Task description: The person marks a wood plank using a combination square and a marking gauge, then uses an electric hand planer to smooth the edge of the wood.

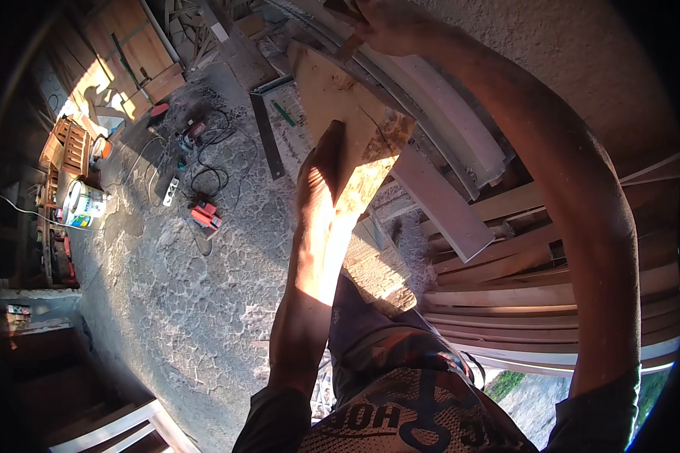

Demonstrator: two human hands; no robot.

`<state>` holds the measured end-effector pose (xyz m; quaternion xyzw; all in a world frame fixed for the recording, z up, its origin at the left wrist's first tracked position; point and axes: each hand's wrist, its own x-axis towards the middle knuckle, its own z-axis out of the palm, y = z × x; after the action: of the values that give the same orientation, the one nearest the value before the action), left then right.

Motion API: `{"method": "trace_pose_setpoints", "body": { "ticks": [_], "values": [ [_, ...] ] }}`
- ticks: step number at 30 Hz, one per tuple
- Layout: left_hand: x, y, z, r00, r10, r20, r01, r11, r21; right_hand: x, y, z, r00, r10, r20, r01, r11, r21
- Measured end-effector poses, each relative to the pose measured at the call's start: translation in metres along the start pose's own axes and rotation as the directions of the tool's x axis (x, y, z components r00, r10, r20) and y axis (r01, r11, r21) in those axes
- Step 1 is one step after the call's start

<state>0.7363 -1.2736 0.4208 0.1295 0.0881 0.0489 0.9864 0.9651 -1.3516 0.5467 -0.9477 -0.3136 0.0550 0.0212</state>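
My left hand [323, 170] is closed on the near edge of a thick, pale wooden board [340, 90], its thumb lying along the top face. The board slants up and away from me, with a dark crack near its right corner and sunlight on its rough end. At the top of the view my right hand [400, 29] is closed around a brown, wooden-looking piece [344, 9], mostly cut off by the picture's edge, so its kind cannot be told. Left of the board lie a dark flat metal strip [267, 136] and a thin green stick [283, 114].
Long planks [506, 302] are stacked at the right, with a pale board [442, 204] slanting nearby. On the rough floor lie a red power tool [205, 215], another corded tool [193, 134], a power strip [171, 192] and loose cables. A white bucket [83, 204] stands at the left.
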Motion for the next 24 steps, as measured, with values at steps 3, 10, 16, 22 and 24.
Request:
{"method": "trace_pose_setpoints", "body": {
  "ticks": [3,10,16,22,24],
  "values": [
    [0.000,0.001,-0.003,0.997,0.029,-0.065,-0.018,0.987,0.163,-0.004,-0.001,0.006,0.961,0.187,0.204,-0.276,0.691,0.668],
    [0.007,-0.015,-0.007,1.000,0.011,0.011,-0.011,1.000,-0.004,-0.039,0.001,0.040,0.935,0.167,0.313,-0.354,0.362,0.863],
    [-0.008,-0.014,0.001,0.993,0.111,-0.031,-0.106,0.984,0.145,-0.047,-0.014,0.052,0.927,0.161,0.340,-0.376,0.354,0.856],
    [-0.007,-0.032,-0.006,0.993,0.114,-0.033,-0.109,0.987,0.114,-0.048,0.000,0.062,0.920,0.175,0.350,-0.391,0.444,0.806],
    [-0.008,-0.034,-0.015,0.991,0.132,-0.015,-0.129,0.985,0.111,-0.048,-0.009,0.066,0.929,0.174,0.328,-0.371,0.473,0.799]
  ]
}}
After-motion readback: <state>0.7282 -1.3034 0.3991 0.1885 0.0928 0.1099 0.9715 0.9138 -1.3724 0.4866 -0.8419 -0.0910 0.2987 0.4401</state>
